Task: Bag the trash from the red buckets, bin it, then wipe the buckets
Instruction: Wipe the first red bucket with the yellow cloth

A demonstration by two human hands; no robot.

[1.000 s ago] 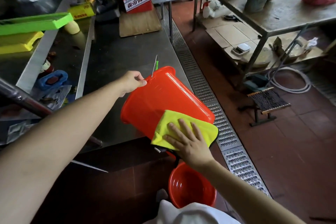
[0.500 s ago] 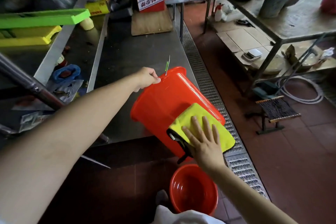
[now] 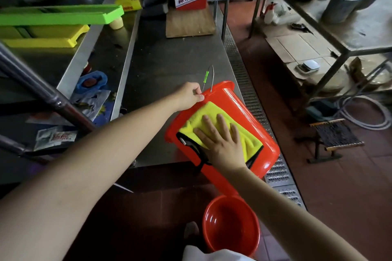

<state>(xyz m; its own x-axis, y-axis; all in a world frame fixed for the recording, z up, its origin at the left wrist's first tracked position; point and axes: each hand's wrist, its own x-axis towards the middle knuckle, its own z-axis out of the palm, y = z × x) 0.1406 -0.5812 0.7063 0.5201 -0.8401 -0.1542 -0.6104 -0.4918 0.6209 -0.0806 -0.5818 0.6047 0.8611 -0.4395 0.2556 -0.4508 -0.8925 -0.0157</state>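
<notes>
Item: red bucket [image 3: 237,112], tipped on its side at the near edge of the steel counter [image 3: 169,65], mouth pointed away, base toward the person and overhanging the floor. Long axis: running from the far rim down to the near right.

Left hand [image 3: 188,96]: rim pinched at the far left; bucket steadied.

Right hand [image 3: 222,142]: fingers straight, pressed flat on the yellow cloth [image 3: 212,118] spread over the upturned wall (nearer hand for wiping). The unwiped wall is judged to lie beyond the fingertips, toward the rim.

Second red bucket [image 3: 231,224]: upright on the floor below, apparently awaiting wiping.

Left hand [image 3: 188,96] pinching, right hand [image 3: 222,142] flat
</notes>
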